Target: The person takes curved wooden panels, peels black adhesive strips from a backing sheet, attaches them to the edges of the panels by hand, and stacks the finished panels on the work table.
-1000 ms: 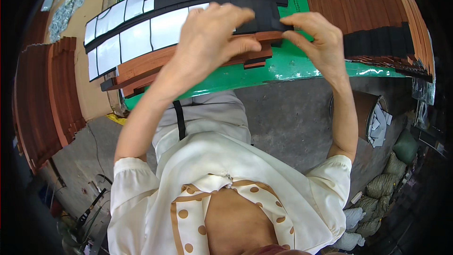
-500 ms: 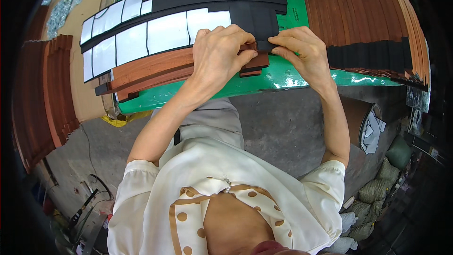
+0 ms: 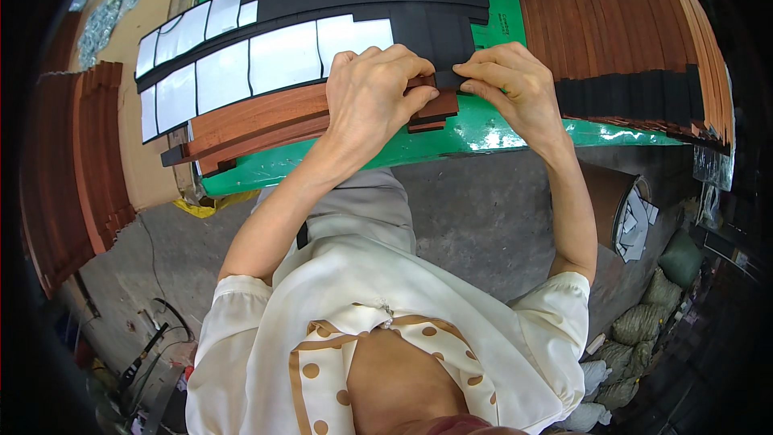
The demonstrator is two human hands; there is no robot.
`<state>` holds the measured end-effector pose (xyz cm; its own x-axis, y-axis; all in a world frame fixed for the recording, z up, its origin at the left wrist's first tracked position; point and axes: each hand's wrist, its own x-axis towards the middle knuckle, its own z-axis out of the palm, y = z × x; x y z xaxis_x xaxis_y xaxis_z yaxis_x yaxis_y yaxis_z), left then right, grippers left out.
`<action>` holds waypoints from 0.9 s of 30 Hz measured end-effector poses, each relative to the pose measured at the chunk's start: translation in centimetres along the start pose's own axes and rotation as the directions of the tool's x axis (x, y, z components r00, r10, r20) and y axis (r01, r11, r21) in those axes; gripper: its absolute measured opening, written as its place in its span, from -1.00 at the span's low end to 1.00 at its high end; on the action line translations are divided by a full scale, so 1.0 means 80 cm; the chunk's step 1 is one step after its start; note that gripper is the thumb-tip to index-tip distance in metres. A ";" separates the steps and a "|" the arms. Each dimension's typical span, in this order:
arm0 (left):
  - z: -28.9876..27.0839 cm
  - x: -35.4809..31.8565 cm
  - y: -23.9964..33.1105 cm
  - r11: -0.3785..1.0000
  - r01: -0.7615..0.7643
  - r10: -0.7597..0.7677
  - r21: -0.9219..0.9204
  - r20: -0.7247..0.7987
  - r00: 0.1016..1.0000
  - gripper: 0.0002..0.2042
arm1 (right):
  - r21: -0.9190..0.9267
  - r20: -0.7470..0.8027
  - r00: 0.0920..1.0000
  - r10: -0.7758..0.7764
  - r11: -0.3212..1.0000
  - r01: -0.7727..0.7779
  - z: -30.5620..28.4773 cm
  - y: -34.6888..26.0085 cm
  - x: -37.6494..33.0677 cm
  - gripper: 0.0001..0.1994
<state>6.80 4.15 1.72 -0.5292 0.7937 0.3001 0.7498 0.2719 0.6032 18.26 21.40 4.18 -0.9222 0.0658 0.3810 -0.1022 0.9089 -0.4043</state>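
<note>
Black band-like piece [image 3: 448, 80] at the right end of a reddish-brown wooden strip [image 3: 258, 115] over the green table [image 3: 483, 133] is, in the head view, pinched by the right hand [image 3: 515, 89], the left hand [image 3: 366, 97] clamped on the strip beside it, both having converged since a second ago, apparently steadying that end.

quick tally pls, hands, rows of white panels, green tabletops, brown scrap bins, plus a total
Hands, left hand and right hand: 2
Rows of white panels: 2
Green tabletop: 1
Brown scrap bin: 1
Total: 6
</note>
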 end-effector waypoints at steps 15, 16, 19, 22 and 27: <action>0.001 0.000 0.000 0.998 -0.067 0.067 -0.005 -0.036 0.997 -0.77 | 0.021 -0.025 0.999 -0.027 0.999 0.027 0.003 0.004 -0.002 -0.79; 0.000 -0.001 0.000 0.998 -0.061 0.061 0.001 -0.031 0.998 -0.77 | 0.022 -0.022 0.999 -0.032 0.999 0.033 0.003 0.004 -0.002 -0.78; 0.001 -0.001 0.001 0.998 -0.068 0.068 0.008 -0.030 0.997 -0.78 | 0.026 -0.017 0.999 -0.028 0.999 0.028 0.003 0.004 -0.003 -0.78; 0.001 -0.001 0.001 0.997 -0.076 0.077 0.014 -0.036 0.996 -0.79 | 0.048 -0.023 0.999 -0.022 0.999 0.023 0.004 0.005 -0.004 -0.79; 0.002 0.001 -0.001 0.994 -0.105 0.105 0.015 -0.048 0.993 -0.79 | 0.164 -0.040 0.997 0.059 0.985 -0.052 0.003 0.014 -0.010 -0.70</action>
<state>6.78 4.27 1.61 -0.4658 0.7908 0.3970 0.8068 0.1952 0.5577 18.82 22.24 3.21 -0.9111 0.1357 0.3891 -0.1139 0.8244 -0.5544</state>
